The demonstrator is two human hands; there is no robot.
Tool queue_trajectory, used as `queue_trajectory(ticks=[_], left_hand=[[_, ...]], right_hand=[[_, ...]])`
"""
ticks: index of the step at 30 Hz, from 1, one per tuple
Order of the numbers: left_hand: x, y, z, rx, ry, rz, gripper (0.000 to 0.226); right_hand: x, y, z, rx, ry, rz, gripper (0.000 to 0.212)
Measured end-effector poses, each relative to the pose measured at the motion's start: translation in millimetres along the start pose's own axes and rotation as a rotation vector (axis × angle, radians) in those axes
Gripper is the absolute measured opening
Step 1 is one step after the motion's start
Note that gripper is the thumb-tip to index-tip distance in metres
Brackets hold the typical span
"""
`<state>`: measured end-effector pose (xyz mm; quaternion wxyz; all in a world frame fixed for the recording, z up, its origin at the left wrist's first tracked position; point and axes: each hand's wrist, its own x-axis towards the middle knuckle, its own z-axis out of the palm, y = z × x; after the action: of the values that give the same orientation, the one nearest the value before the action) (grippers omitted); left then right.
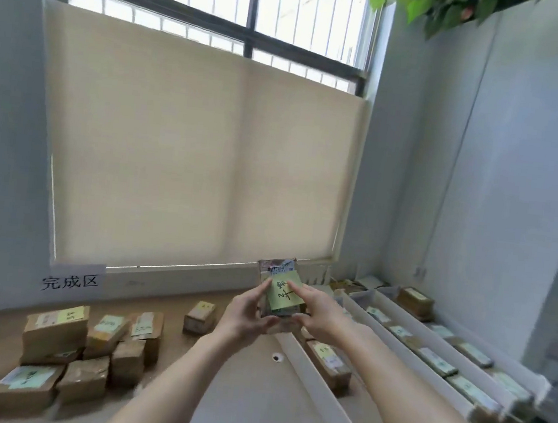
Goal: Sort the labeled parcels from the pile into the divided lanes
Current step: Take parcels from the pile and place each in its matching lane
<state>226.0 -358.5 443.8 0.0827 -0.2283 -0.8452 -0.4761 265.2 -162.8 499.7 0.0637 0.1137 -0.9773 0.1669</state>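
Note:
I hold a small parcel point(278, 282) upright above the table, its yellow-green sticky label with handwriting facing me. My left hand point(246, 313) grips its left edge and bottom. My right hand point(317, 310) holds the right side, with the index finger stretched out onto the label. A pile of brown cardboard parcels point(83, 356) with labels lies at the left of the table. The white divided lanes point(406, 359) run along the right, with several labeled parcels lying in them.
A single parcel point(200, 316) sits alone near the table's middle back. A paper sign point(70, 280) with printed characters hangs on the wall under the window blind point(201, 155). A round hole point(276, 357) is in the tabletop. Green leaves point(430, 3) hang at top right.

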Motion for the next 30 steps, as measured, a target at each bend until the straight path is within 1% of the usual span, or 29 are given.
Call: queue_trajectory(ticks=[3, 5, 11, 16, 21, 30], left_hand=[[8.8, 43.4, 55.3, -0.082, -0.051, 0.027, 0.095], [14.3, 71.9, 93.3, -0.107, -0.081, 0.036, 0.095], [17.6, 140.5, 201.0, -0.069, -0.105, 0.065, 0.093], [21.9, 176.6, 262.8, -0.052, -0.110, 0.070, 0.094], [28.7, 184.1, 306.5, -0.036, -0.138, 0.051, 0.092], [73.3, 143.0, 367.8, 0.014, -0.169, 0.006, 0.090]], right_hand=[[-43.3, 48.3, -36.0, -0.002, 0.036, 0.060, 0.076], [-69.9, 84.2, -56.7, -0.017, 0.053, 0.099, 0.076], [-139.2, 178.4, -107.6, -0.070, 0.049, 0.149, 0.075], [-173.6, 237.8, -125.3, -0.058, 0.038, 0.180, 0.076], [-184.5, 282.3, -123.6, -0.053, 0.022, 0.205, 0.075], [-141.0, 362.9, -85.2, -0.004, -0.032, 0.217, 0.076]])
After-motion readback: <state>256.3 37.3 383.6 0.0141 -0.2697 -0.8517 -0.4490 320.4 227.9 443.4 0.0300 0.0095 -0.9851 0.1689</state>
